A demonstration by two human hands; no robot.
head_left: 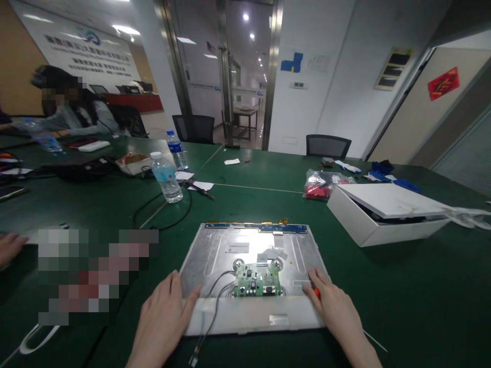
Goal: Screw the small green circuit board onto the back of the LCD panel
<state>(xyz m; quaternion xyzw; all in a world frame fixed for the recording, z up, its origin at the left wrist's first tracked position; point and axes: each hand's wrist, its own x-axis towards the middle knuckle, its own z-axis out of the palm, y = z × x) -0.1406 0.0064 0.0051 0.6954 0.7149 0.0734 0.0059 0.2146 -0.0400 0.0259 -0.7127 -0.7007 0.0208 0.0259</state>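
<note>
Panel (218,255) lies flat on the green table (249,207), metal back up, with 1 green board (253,280) near its middle. Along the panel's far edge runs a blue strip (257,228); across its near side runs a pale band (257,315). Black cables (216,309) leave the board's left side and trail over the panel's near edge to a connector (194,361). Left hand (163,312) rests at the panel's left edge, thumb spread from the fingers and over the panel; I cannot tell whether it grips. Right hand (337,306), at the panel's right edge, is curled round an orange tool (317,292), mostly hidden; a thin rod (375,341) shows past the wrist, in line with it. Right of the panel and beyond it sit a white box (353,220) and a clear bag (324,185) with red contents. Beyond the panel to its left stand 2 bottles (168,179), with a dark tool (201,190) near them. Well left of the panel, 1 co-worker (76,110) sits at the table.
</note>
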